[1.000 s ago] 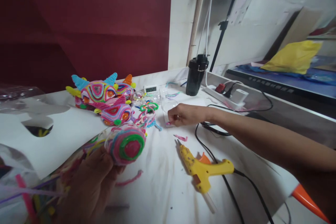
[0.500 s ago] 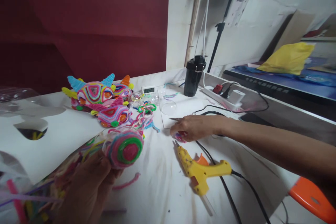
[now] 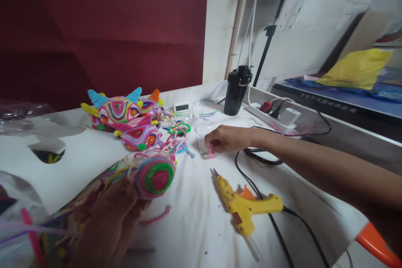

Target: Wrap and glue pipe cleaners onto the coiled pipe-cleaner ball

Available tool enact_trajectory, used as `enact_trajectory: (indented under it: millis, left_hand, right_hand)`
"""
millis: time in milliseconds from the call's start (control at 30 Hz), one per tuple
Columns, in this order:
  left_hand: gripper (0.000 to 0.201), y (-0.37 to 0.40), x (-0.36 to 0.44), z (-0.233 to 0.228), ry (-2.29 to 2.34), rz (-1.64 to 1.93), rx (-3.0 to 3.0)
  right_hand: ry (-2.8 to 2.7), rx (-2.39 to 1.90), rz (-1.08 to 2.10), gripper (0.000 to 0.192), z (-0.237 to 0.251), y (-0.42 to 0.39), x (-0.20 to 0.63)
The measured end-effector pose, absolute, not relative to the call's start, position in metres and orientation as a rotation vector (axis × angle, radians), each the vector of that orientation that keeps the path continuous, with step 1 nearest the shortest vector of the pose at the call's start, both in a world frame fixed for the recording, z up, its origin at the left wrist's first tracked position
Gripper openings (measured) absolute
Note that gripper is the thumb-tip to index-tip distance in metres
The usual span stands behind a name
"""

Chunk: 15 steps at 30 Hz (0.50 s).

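Observation:
My left hand (image 3: 116, 209) grips a round piece of coiled, fuzzy pipe cleaner (image 3: 155, 176), with a green ring around a pink centre facing away from my palm. Further right, my right hand (image 3: 222, 138) is closed in a pinch over the white table, and a small pink curl of pipe cleaner (image 3: 212, 151) shows at its fingertips. A clear round disc (image 3: 205, 126) lies just beyond that hand. Nearer to me, a yellow hot glue gun (image 3: 245, 207) lies on its side, its nozzle towards the back and a glue stick poking out of its rear.
Colourful horned pipe-cleaner heads (image 3: 125, 117) stand at the back left, beside loose pipe-cleaner bits (image 3: 177, 140). A small digital clock (image 3: 181, 107), a black bottle (image 3: 238, 92) and a power strip (image 3: 276, 119) are behind. Black cable (image 3: 274, 230) crosses the table's right side.
My right hand has lifted slightly, and the pink piece now hangs at its fingertips. A thin pointed tool beside it is no longer visible. My left hand keeps its hold.

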State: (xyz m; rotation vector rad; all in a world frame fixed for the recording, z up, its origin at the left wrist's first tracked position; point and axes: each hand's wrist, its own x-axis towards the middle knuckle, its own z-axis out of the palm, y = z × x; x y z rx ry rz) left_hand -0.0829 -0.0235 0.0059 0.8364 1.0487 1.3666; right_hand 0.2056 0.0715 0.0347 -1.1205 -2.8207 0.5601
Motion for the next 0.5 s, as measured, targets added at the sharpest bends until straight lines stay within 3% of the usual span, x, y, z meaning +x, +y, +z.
enact_trajectory:
  millis: [267,500]
  left_hand:
    - [0.033,-0.02,-0.094,-0.003,0.984,1.393,0.956]
    - [0.022,-0.024,-0.095,0.002,0.927,1.349,0.907]
  right_hand:
    - [-2.714,-1.138,0.379,0.031,0.034,0.11,0.168]
    - [-2.832,-1.142,0.345,0.016,0.016,0.084,0.189]
